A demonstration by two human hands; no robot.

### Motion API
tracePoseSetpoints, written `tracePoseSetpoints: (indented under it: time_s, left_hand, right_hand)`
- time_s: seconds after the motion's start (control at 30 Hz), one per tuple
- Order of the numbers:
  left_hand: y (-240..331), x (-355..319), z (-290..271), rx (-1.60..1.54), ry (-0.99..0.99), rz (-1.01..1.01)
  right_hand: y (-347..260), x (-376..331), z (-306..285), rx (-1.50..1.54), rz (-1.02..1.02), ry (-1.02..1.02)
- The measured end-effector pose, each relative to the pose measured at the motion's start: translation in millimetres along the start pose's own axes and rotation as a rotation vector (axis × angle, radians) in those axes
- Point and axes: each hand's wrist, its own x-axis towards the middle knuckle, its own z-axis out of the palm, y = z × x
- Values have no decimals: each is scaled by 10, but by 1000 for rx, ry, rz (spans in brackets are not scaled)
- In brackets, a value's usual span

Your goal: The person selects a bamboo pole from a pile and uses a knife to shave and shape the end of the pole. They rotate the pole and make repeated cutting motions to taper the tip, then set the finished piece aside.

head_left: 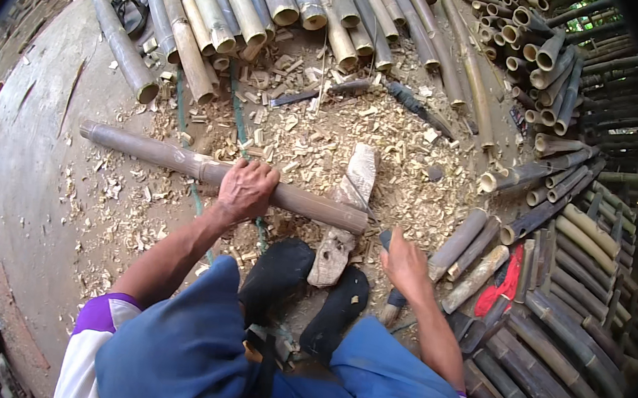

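My left hand (248, 190) is wrapped over a brown bamboo pole (153, 152) lying slantwise in front of me. Under its right end is a pale, notched wooden block (333, 259), held between my two dark-covered feet (277, 276). Just beyond that end, my right hand (407, 264) is closed around the dark handle of a knife (385, 239). Its thin blade points up and left, near the pole's cut end; whether they touch, I cannot tell.
Wood chips (408, 166) cover the floor around the block. Cut bamboo poles (278, 0) lie in a row at the far side. More bamboo (543, 362) is stacked on the right, near a red cloth (498, 284). A dark-handled tool (414, 104) lies among the chips.
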Motion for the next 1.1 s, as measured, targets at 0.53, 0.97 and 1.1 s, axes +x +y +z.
tracePoseSetpoints:
  time_s: [0.53, 0.97, 1.1]
  left_hand:
    - [-195, 218, -377, -28, -594, -47]
    - [-88, 198, -369, -51, -437, -98]
    - [-57, 242, -288, -63, -396, -82]
  right_hand:
    - [-468, -158, -604, 280, -130, 147]
    - [-559, -248, -617, 301, -264, 324]
    - [-180, -181, -16, 173, -177, 247]
